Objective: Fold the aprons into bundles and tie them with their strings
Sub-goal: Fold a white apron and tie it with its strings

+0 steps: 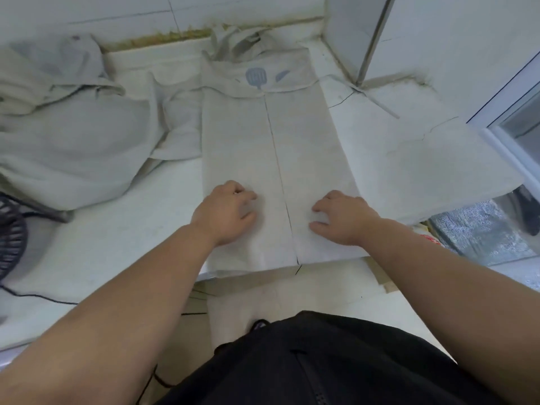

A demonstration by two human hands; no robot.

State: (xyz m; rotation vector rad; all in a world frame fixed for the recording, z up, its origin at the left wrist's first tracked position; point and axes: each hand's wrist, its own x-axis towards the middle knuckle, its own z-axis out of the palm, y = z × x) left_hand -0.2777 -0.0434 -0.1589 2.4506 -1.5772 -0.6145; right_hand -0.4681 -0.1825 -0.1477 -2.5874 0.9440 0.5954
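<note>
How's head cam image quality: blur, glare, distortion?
Head view: soft even light, no hard shadows or strong glare; fisheye bends the counter edge and window frame; left hand and right hand slightly blurred; pale apron barely contrasts with counter.

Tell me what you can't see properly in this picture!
All in the head view:
Dark grille: cut off by the left edge.
Apron bottom end: hidden by the person's black clothing.
Heap of cloth: folds hide how many aprons.
Left hand: curled fingers hide whether it pinches or presses.
</note>
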